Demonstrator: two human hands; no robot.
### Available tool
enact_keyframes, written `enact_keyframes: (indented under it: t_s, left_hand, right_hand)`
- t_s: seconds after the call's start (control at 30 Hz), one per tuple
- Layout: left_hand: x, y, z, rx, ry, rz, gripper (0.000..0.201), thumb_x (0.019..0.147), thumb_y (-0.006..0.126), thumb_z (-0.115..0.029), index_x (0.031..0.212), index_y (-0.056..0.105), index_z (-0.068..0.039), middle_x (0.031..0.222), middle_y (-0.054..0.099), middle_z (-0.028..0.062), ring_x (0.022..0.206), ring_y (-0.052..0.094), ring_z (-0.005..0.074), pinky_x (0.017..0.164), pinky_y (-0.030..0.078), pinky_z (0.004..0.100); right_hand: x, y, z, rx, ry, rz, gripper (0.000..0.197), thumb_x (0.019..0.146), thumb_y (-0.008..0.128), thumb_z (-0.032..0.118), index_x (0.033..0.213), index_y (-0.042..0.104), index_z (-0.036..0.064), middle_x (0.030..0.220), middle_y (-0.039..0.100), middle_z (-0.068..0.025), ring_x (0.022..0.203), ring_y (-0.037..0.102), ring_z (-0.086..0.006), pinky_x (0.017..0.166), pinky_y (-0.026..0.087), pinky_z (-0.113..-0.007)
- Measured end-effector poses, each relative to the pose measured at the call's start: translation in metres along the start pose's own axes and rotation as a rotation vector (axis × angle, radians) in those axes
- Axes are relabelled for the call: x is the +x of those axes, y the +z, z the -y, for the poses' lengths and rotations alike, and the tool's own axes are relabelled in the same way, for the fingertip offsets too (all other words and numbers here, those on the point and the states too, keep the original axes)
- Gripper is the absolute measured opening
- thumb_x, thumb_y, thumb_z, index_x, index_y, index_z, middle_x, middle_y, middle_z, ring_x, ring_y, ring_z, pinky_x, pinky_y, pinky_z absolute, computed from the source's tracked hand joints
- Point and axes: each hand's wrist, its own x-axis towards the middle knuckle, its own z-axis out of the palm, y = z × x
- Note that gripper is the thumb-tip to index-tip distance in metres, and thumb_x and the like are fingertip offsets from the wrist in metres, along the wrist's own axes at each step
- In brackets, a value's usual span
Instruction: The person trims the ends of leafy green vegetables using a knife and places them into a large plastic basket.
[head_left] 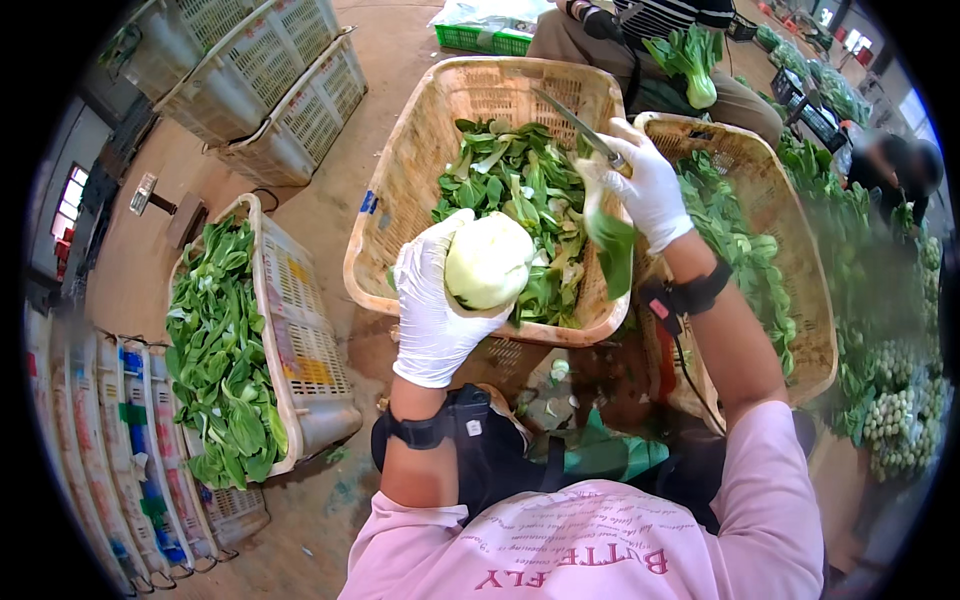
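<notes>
My left hand [428,305], in a white glove, is closed round a head of bok choy [488,262], its pale cut base facing up. It is above the near side of a tan plastic basket [395,230] partly filled with loose green leaves [510,185]. In my right hand [650,190], also gloved, is a knife [580,125]; its blade points up and to the left over the basket. A single bok choy leaf [608,235] hangs below the right hand's fingers; whether they grip it I cannot tell.
Another tan basket [822,310] with greens stands at the right, and a leaf-filled crate [275,340] at the left. Stacked crates [290,110] rise at the back left. A co-worker sits across from me near a bok choy [695,75]. Piled vegetables [900,400] lie far right.
</notes>
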Motion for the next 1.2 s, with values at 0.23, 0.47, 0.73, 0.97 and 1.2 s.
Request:
enact_keyframes:
  t_s: [0.23,0.47,0.73,0.97,1.2]
  left_hand:
    - [0.002,0.017,0.000,0.475,0.062,-0.249,0.078,0.050,0.083,-0.022,0.120,0.052,-0.006,0.108,0.057,0.0114,0.097,0.050,0.0327,0.090,0.035,0.0445]
    - [-0.003,0.026,0.007,0.637,0.072,-0.269,0.077,0.053,0.081,-0.028,0.120,0.049,-0.005,0.105,0.053,0.0114,0.100,0.049,0.0316,0.093,0.032,0.0461]
    - [-0.007,0.047,0.012,0.580,0.019,-0.279,0.076,0.055,0.081,-0.027,0.121,0.049,-0.009,0.105,0.053,0.0082,0.105,0.049,0.0277,0.098,0.029,0.0457]
    - [-0.005,0.033,-0.016,0.462,0.267,-0.484,0.081,0.053,0.085,-0.029,0.122,0.049,-0.008,0.115,0.054,0.0088,0.111,0.048,0.0274,0.100,0.028,0.0457]
    - [-0.015,0.045,-0.023,0.684,0.139,0.023,0.076,0.057,0.077,-0.017,0.126,0.056,-0.041,0.149,0.025,0.0112,0.139,0.013,0.0381,0.109,0.014,0.0563]
  right_hand:
    - [-0.045,0.020,0.108,-0.006,-0.034,0.030,0.024,0.072,0.067,0.003,0.095,0.064,0.0082,0.078,0.060,-0.0081,0.072,0.061,-0.0251,0.063,0.049,-0.032]
    - [-0.056,0.037,0.112,-0.121,0.036,0.015,0.021,0.073,0.067,0.005,0.092,0.059,0.0122,0.077,0.056,-0.0061,0.074,0.058,-0.0260,0.061,0.047,-0.034]
    - [-0.066,0.062,0.075,-0.185,0.159,0.058,0.011,0.080,0.062,0.014,0.088,0.054,0.0121,0.078,0.057,-0.0082,0.077,0.060,-0.0277,0.062,0.050,-0.040]
    - [-0.087,0.039,-0.003,-0.348,0.600,0.517,0.024,0.086,0.057,0.027,0.094,0.059,0.0043,0.084,0.068,-0.0166,0.076,0.066,-0.0315,0.062,0.051,-0.040]
    - [-0.086,0.002,0.048,1.409,1.058,0.449,0.057,0.090,0.053,0.051,0.124,0.054,0.0056,0.102,0.067,-0.0089,0.077,0.063,-0.0121,0.052,0.046,-0.021]
